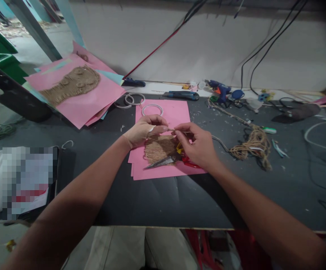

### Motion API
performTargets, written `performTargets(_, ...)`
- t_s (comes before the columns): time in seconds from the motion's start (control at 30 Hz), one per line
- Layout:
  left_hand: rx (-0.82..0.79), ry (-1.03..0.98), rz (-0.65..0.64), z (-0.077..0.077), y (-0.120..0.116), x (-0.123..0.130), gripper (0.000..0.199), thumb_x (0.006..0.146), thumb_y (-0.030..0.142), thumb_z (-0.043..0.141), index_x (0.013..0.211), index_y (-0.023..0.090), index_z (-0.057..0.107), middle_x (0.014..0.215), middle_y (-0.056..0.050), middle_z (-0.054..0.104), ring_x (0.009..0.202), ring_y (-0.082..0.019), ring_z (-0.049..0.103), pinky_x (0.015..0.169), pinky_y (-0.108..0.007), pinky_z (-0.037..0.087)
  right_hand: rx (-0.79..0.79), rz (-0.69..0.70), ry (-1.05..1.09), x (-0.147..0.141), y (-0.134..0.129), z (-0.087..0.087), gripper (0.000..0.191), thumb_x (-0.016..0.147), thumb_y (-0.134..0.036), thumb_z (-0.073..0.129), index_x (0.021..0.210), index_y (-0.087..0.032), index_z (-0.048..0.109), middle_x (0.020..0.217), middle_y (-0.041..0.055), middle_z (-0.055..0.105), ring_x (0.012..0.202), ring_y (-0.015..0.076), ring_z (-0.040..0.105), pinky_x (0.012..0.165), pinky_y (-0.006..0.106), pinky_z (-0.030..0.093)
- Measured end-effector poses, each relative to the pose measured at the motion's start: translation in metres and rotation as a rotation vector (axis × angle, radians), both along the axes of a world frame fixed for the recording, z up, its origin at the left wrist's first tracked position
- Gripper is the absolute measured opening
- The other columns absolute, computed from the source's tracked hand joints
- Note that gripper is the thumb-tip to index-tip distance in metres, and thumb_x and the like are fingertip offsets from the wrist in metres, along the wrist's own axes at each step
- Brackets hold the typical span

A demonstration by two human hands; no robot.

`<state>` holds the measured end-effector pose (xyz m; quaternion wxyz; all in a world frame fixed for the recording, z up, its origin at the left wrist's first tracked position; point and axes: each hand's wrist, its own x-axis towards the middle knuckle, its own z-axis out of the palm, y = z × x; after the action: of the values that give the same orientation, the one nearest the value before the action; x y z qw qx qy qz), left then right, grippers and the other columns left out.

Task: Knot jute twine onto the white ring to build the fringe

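A short stretch of brown twine (pixel 170 129) runs between my two hands, pinched by my left hand (pixel 148 131) and by my right hand (pixel 193 142). Below them, rows of twine form a brown patch (pixel 159 148) on pink paper (pixel 176 112). Scissors (pixel 164 162) with red handles lie across the patch's lower edge, their handles partly under my right hand. From my right hand the strand leads right to a loose twine bundle (pixel 250 148).
White rings (pixel 152 110) lie behind the hands. Pink sheets with a twine shape (pixel 75 84) are at back left, beside a dark cylinder (pixel 13 92). A blue cutter (pixel 183 95) and glue gun (pixel 220 90) lie along the wall.
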<state>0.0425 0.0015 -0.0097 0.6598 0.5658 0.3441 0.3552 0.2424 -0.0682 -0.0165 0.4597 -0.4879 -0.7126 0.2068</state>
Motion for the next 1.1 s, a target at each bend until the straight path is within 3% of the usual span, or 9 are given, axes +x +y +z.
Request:
performTargets(0.13,0.061,-0.025,-0.015,-0.0029,0.0004,-0.0002,0.029,0.068,0.026,0.086,0.093,0.018,0.073,0.086,-0.002,0.069,0.073,-0.01,0.062,0.065,-0.023,0.046,0.002,-0.016,0.008,0.0003,0.0,0.0008,0.015,0.096,-0.032,0.06,0.105,-0.022,0.067,0.096,0.0052,0.077,0.084,0.021,0.075,0.08,0.038,0.06)
performTargets(0.33,0.096,-0.03,-0.065,-0.0084,0.0021,-0.0017,0.031,0.071,0.027,0.086,0.099,0.018,0.077,0.089,-0.003,0.071,0.08,-0.011,0.065,0.072,-0.023,0.049,0.003,-0.027,0.016,-0.0008,-0.0004,0.0017,0.015,0.095,-0.032,0.061,0.104,-0.022,0.068,0.094,0.0044,0.077,0.082,0.0201,0.075,0.075,0.035,0.059)
performTargets(0.63,0.079,0.06,-0.029,-0.0026,-0.001,0.0,0.03,0.073,0.035,0.085,0.094,0.015,0.077,0.084,-0.005,0.073,0.072,-0.012,0.063,0.064,-0.023,0.047,-0.014,-0.025,-0.001,-0.0002,0.0007,0.0,0.015,0.095,-0.032,0.061,0.103,-0.022,0.069,0.093,0.0045,0.076,0.08,0.0197,0.074,0.067,0.033,0.058)
performTargets(1.1,0.043,0.041,0.005,-0.002,-0.0009,0.0011,0.027,0.073,0.035,0.084,0.087,0.015,0.074,0.085,-0.005,0.074,0.064,-0.008,0.06,0.06,-0.021,0.045,0.015,-0.055,-0.007,0.0011,0.0012,0.0016,0.012,0.094,-0.034,0.064,0.097,-0.024,0.059,0.086,0.0019,0.074,0.078,0.0204,0.075,0.074,0.036,0.059)
